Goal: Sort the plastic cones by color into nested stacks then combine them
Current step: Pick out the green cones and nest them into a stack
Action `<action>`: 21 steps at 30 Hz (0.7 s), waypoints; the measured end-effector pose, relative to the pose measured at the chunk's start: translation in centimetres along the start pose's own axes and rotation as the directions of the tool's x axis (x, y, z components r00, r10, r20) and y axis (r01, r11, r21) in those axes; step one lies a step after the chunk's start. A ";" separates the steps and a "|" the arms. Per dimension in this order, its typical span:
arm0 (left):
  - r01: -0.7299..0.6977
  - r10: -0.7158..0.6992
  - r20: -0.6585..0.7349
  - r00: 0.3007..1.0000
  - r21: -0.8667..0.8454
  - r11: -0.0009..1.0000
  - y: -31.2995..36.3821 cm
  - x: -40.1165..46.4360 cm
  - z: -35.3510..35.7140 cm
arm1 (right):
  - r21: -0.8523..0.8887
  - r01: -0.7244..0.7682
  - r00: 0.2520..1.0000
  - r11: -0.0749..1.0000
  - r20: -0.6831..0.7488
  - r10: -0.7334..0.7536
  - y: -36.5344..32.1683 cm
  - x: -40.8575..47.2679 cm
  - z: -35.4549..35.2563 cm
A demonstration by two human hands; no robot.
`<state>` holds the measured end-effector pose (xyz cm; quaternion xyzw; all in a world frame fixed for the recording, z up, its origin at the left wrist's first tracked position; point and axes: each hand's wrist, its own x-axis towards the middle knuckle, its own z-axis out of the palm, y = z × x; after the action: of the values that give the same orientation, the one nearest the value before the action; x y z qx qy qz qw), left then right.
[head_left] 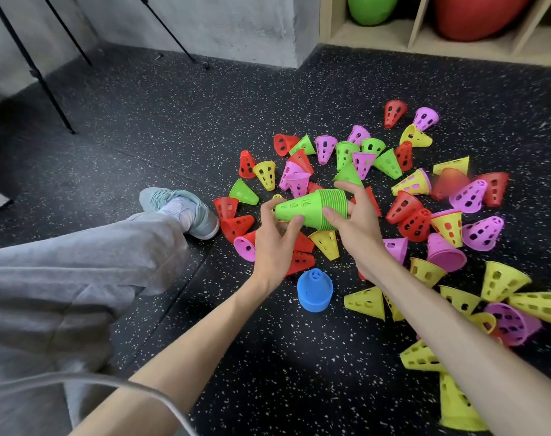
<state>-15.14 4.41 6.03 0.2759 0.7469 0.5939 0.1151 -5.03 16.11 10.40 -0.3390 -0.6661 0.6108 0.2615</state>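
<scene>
A nested stack of green cones [311,208] lies sideways in the air above the pile, narrow tip pointing left. My left hand [275,237] grips its tip end and my right hand [354,215] grips its wide rim end. A blue cone stack [315,289] stands upright on the floor just below my hands. Loose red cones [406,206], pink cones [483,232], yellow cones [366,302] and green cones [346,154] lie scattered on the floor around and beyond my hands.
The floor [173,121] is black speckled rubber. My grey-trousered leg [79,272] and pale green shoe [186,209] stretch out at left. Black tripod legs [32,64] stand at far left. A wooden shelf [425,33] with a green ball and a red ball sits at top right.
</scene>
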 end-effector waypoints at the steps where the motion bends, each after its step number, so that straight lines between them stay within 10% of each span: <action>1: 0.001 -0.001 0.002 1.000 0.011 1.000 -0.1 0.1 0.0 | -0.001 0.002 1.000 1.000 0.000 -0.002 0.1 0.1 0.0; 21: -0.019 0.014 0.092 0.996 0.052 0.998 -0.4 0.0 -0.7 | -0.060 0.016 0.996 0.998 0.088 -0.010 -0.1 -0.7 -0.7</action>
<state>-15.57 3.78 5.78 0.3119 0.7539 0.5619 0.1368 -4.05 15.95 10.59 -0.3154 -0.6973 0.6029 0.2255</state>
